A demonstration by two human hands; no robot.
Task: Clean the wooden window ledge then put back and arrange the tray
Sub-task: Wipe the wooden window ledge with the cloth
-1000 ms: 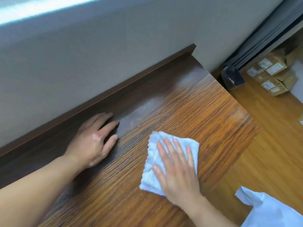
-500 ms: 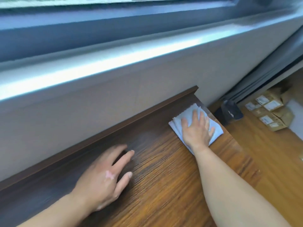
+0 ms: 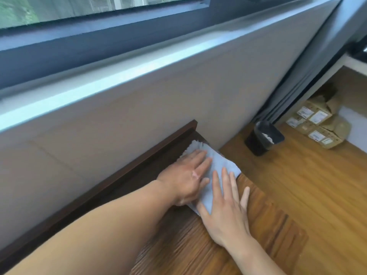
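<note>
2 hands flat on cloth (image 3: 220, 162) at frame centre, on the wooden ledge (image 3: 274, 225) far corner: left hand (image 3: 184, 178) and right hand (image 3: 226, 213) fingers straight, pressing, gripping nothing. Tray not in view. Best: even pressure, follow the grain, reach into the back lip (image 3: 139, 163)

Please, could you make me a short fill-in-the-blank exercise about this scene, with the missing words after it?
1. The left hand and the right hand both lie flat on the ___.
2. That thing lies on the wooden ___.
3. The black bin stands on the ___.
4. The boxes bear white ___.
Missing words: cloth; ledge; floor; labels.
</note>
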